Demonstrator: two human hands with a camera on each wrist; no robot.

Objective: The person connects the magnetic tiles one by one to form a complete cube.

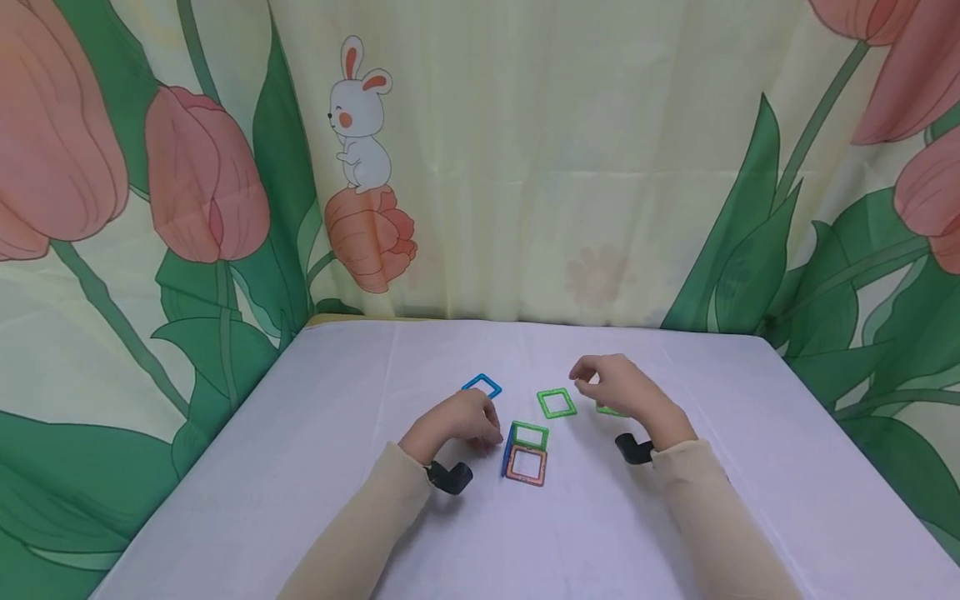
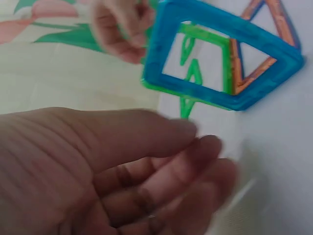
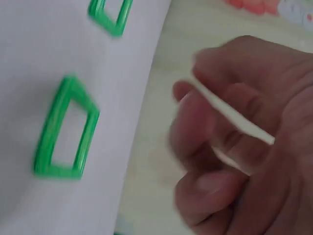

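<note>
My left hand [image 1: 467, 417], fingers loosely bent, hovers just left of an upright blue magnetic tile [image 1: 507, 452]. The blue tile stands along the left side of a green square tile [image 1: 531, 425] and an orange-red square tile [image 1: 527, 481], which adjoin each other. In the left wrist view, the thumb and fingers hold nothing and stay apart from the blue frame. My right hand [image 1: 618, 387], also with loosely bent fingers, is raised over a green tile [image 1: 609, 410] that it partly hides. The right wrist view shows nothing in its fingers.
Another green square tile [image 1: 555, 392] lies between the hands, farther back. Behind my left hand is a light blue square tile [image 1: 492, 386], partly covered. A white-covered table [image 1: 300, 500] carries everything, with a printed curtain [image 1: 517, 167] behind its far edge.
</note>
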